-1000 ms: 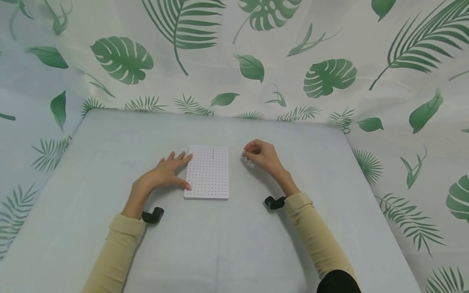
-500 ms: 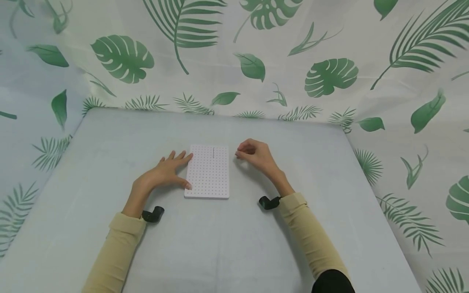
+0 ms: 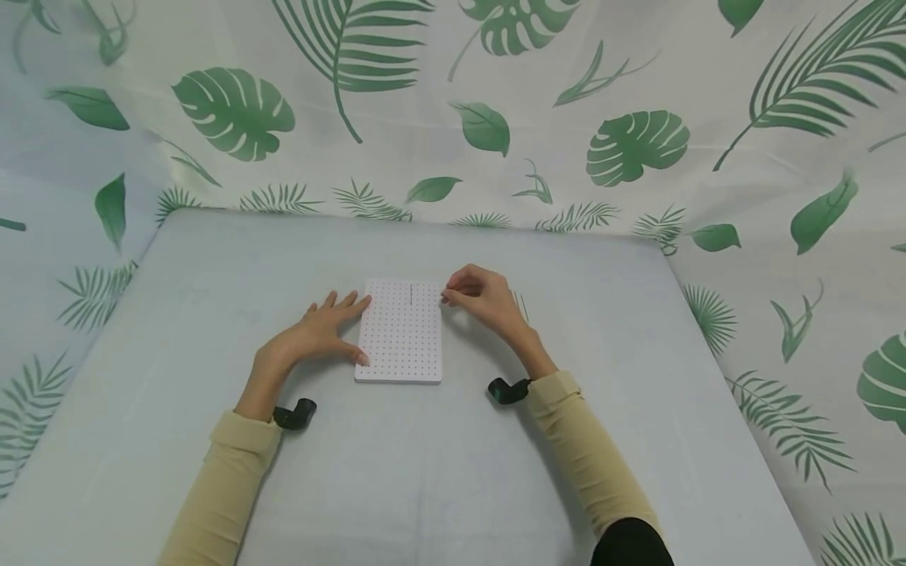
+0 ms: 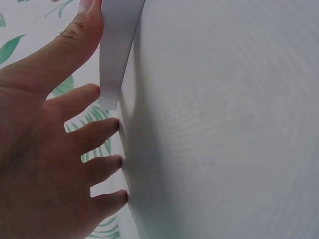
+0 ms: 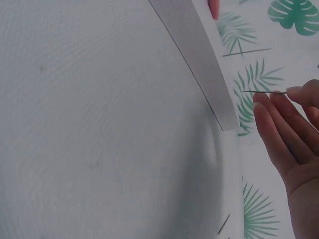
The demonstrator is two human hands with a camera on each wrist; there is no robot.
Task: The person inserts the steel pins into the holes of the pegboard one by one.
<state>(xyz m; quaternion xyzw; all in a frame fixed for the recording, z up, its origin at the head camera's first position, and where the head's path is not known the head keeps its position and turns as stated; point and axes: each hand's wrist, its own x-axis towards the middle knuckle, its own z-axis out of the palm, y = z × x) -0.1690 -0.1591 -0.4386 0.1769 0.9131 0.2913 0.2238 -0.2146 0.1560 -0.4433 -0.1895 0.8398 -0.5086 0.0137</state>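
A white board with rows of small holes [image 3: 399, 338] lies on the table. One thin dark needle [image 3: 411, 295] stands near its far edge; in the right wrist view this standing needle [image 5: 247, 52] juts from the board's face. My left hand [image 3: 314, 334] rests with spread fingers along the board's left edge, thumb [image 4: 75, 45] and forefinger on it. At the far right corner of the board, my right hand [image 3: 488, 303] pinches another needle [image 5: 264, 92] between thumb and fingertips, its free point directed toward the board's side of the view.
Several thin needles [image 3: 524, 305] lie on the white table [image 3: 425, 472] behind my right hand; one loose needle [image 5: 224, 224] shows in the right wrist view. A leaf-printed curtain [image 3: 396, 157] borders the table's back and sides.
My right hand has moved left to the board's far right corner, uncovering the needles on the table behind it. The left hand and board have stayed in place.
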